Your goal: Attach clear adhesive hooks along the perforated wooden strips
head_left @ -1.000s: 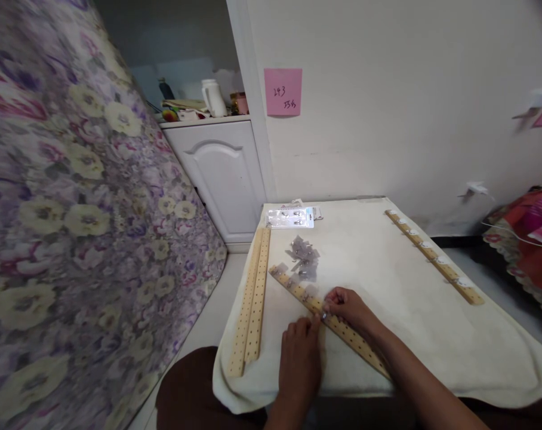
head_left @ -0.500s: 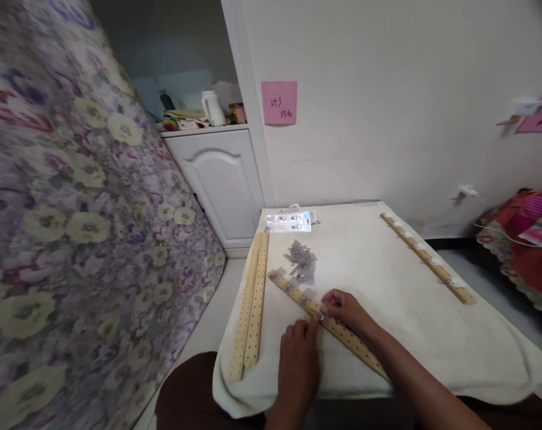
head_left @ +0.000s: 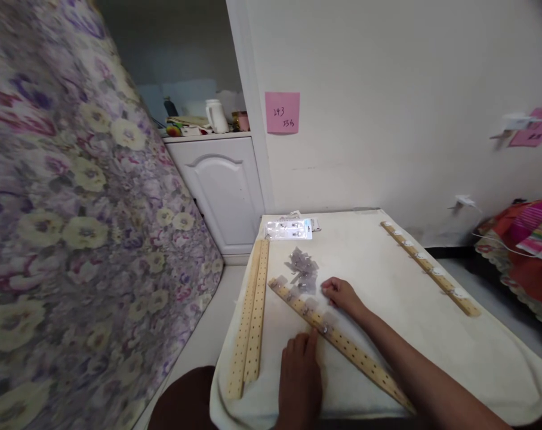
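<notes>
Under the wall at twelve o'clock, a cloth-covered table opens out between the near strip, slanting ten to five, and the far strip beside its two-o'clock edge. At eleven, a clear pack holds metal pieces. The left hand, loosely curled, touches the near strip; the right hand, nearly pinched, is just beside the clips; I cannot tell whether either grips anything.

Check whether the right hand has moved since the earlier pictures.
Yes. Judged against the pink 243 note, the right hand has shifted forward, off the perforated wooden strip and closer to the grey pile.
</notes>
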{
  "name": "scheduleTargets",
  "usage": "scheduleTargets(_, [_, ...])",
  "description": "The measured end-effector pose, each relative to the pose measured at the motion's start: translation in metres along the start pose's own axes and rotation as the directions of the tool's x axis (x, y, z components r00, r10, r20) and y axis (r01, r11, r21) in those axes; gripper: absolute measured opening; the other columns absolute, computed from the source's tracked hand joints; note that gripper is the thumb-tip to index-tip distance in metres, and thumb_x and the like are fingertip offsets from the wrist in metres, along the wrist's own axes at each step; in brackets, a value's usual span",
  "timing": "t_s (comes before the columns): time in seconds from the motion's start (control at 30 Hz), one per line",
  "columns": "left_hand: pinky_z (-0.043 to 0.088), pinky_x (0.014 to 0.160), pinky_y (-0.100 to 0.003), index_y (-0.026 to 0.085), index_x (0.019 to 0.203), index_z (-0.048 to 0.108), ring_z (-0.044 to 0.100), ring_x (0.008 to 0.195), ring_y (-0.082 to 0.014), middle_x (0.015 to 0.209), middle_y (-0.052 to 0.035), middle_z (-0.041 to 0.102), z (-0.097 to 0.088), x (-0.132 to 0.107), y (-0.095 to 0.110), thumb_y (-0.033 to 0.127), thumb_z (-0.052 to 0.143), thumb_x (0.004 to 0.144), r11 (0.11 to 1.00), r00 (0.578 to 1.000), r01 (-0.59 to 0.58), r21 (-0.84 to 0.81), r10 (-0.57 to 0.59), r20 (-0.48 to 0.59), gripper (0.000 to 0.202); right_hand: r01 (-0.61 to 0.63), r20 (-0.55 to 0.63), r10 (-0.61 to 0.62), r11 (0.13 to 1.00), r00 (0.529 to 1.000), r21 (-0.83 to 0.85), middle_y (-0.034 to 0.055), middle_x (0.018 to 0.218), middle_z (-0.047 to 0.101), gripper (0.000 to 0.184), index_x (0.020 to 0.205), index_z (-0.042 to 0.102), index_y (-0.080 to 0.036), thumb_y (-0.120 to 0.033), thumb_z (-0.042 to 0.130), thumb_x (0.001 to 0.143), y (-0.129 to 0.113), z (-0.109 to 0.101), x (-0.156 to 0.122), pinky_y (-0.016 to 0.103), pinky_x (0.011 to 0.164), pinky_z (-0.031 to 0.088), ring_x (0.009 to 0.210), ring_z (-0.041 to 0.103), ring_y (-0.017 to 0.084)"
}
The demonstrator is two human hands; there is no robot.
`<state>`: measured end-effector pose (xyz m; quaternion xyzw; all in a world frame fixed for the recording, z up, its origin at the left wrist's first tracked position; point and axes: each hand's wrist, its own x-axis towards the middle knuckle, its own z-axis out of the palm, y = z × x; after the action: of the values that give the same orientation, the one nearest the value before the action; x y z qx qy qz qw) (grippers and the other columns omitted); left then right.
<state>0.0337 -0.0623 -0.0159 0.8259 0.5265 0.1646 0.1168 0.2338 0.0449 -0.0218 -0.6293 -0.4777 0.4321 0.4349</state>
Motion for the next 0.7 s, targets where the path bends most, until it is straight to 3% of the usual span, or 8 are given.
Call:
scheduleTargets(0.17, [0.035,0.086,-0.032,0.027,0.127,0.049,0.046,0.099,-0.0194,0.112,-0.0034,0.054,0.002,0.001,-0.001,0.003,0.042,0.081,0.999,1.000,0.027,-0.041,-0.027,-0.011,0.052,-0.009,-0.101,0.002,0.997,0.995,-0.070,-0.0052,0.060,0.059,0.017,0.080,0.060,-0.019,-0.026,0.067,0.066,-0.006,0.019,0.023,0.020,0.046,0.038,0.045,0.052,0.009])
scheduleTargets(0.4, [0.034,0.087,-0.033,0.028,0.125,0.050,0.045,0.099,-0.0201,0.112,-0.0028,0.054,-0.001,0.001,-0.001,0.000,0.041,0.078,0.996,1.000,0.028,-0.080,-0.028,0.001,0.055,-0.012,-0.154,-0.003,0.995,0.988,-0.098,-0.0033,0.057,0.061,0.013,0.061,0.059,-0.020,-0.027,0.070,0.059,-0.007,0.021,0.027,0.020,0.048,0.033,0.052,0.052,0.011])
scheduleTargets(0.6, [0.034,0.088,-0.033,0.027,0.123,0.051,0.045,0.102,-0.0206,0.113,-0.0029,0.054,-0.004,-0.001,0.002,0.001,0.040,0.079,0.995,0.999,0.036,-0.095,-0.036,-0.004,0.053,-0.031,-0.104,0.038,0.998,0.994,0.062,-0.0060,0.040,0.052,0.015,0.059,0.053,-0.020,-0.028,0.064,0.063,-0.004,0.014,0.023,0.020,0.041,0.034,0.039,0.046,0.010])
scheduleTargets(0.7, [0.034,0.088,-0.032,0.027,0.119,0.053,0.045,0.101,-0.0200,0.112,-0.0024,0.054,-0.006,-0.001,0.004,0.003,0.040,0.081,0.995,0.999,0.041,-0.096,-0.042,-0.008,0.047,-0.060,-0.089,0.078,0.979,0.993,0.193,-0.0031,0.048,0.059,0.016,0.063,0.049,-0.020,-0.029,0.061,0.068,0.001,0.008,0.019,0.021,0.041,0.041,0.039,0.051,0.010])
